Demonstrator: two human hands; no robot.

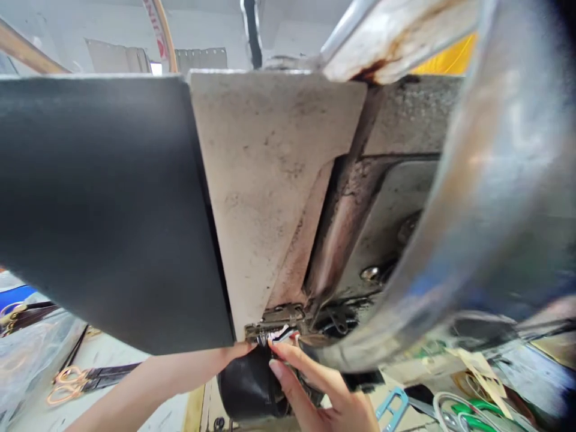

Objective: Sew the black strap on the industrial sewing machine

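A large sewing-machine-like head fills the view, with a dark grey plate (103,210) on the left and a worn beige metal face (265,180) in the middle. At its lower end are small metal parts (256,332). My left hand (240,350) reaches in from the left to these parts; its fingers are mostly hidden under the plate's edge. My right hand (321,387) comes from below, thumb and index finger pinched close together beside a small white piece (282,333). What they grip is too small to make out. A shiny black rounded piece (252,384) lies just under both hands.
A blurred curved metal part (450,252) looms close on the right. Scissors with copper-coloured handles (69,384) and clear plastic (31,360) lie at lower left. At lower right are a light-blue-handled tool (392,408), green-handled scissors (483,411) and a white cable (443,405).
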